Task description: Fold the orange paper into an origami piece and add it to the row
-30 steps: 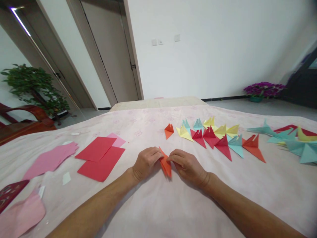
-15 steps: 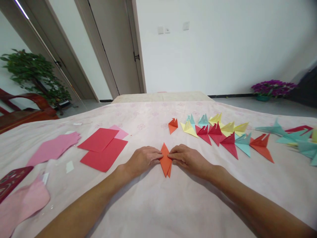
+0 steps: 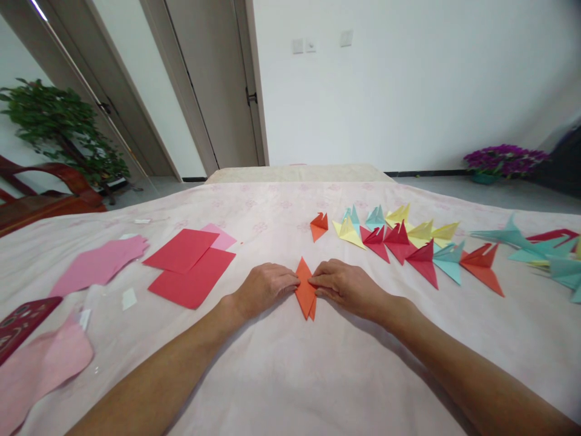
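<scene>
No text, label, brand, number or sign can be read.

Dark red phone (image 3: 25, 324) at left on pale floral cloth (image 3: 272, 381), wooden armchair (image 3: 75, 184) near leafy plant (image 3: 49, 115), grey door (image 3: 213, 72) with black handle (image 3: 251, 97), three white wall plates (image 3: 311, 45), purple flowers (image 3: 505, 159) in green pot (image 3: 485, 178)
</scene>
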